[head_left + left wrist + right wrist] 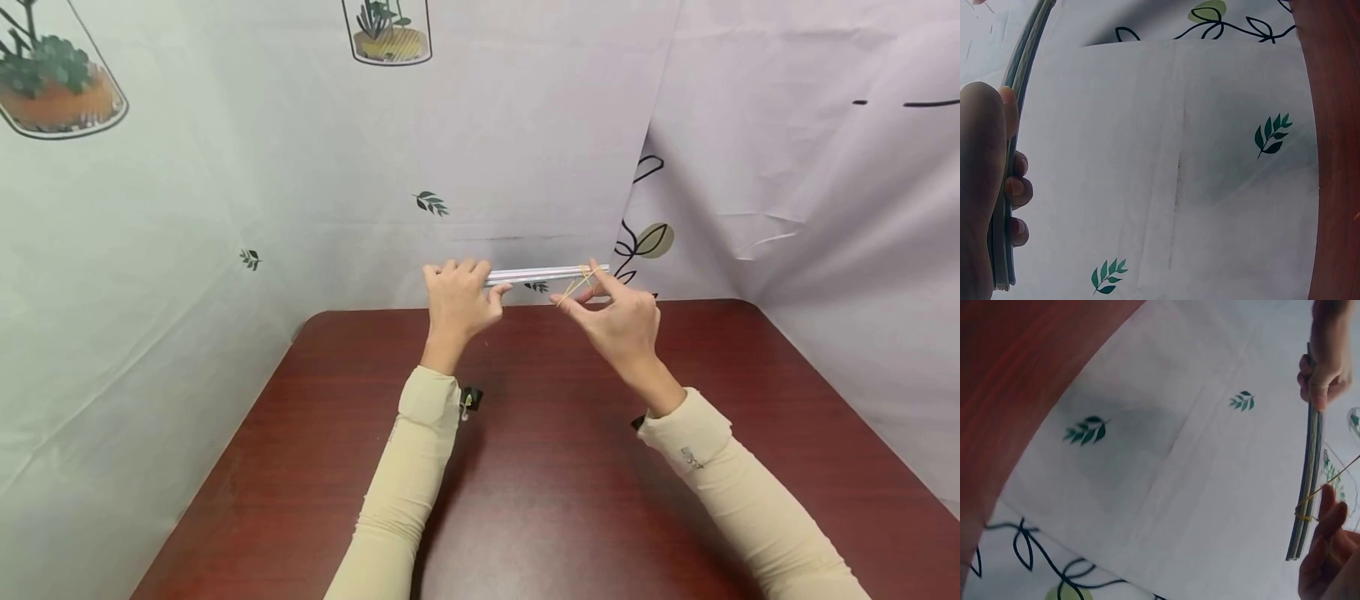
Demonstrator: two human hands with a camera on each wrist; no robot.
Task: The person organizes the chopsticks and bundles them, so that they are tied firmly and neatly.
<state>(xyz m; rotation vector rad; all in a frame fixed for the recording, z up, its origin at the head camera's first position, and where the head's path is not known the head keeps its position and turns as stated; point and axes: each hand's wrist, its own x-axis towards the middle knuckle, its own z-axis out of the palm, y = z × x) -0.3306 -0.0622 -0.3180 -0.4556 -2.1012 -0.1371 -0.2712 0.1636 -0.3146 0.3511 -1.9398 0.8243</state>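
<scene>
Above the table's far edge, my left hand (459, 302) grips a bundle of thin striped drinking straws (534, 273) near one end. The straws lie almost level, pointing to the right. In the left wrist view, fingertips (1018, 190) curl round the straw bundle (1001, 231). At the other end, my right hand (624, 323) holds a yellow rubber band (572, 289), stretched between thumb and fingers. Part of the band loops round the straws near their end, and it crosses itself. The right wrist view shows the band (1343, 470) pulled away from the bundle (1314, 447).
Below the hands is a dark red wooden table (525, 483) with rounded far corners. Light cloth walls (525, 150) with printed leaves and plant jars surround it, close behind the hands. A small black device (471, 398) sits at the left cuff.
</scene>
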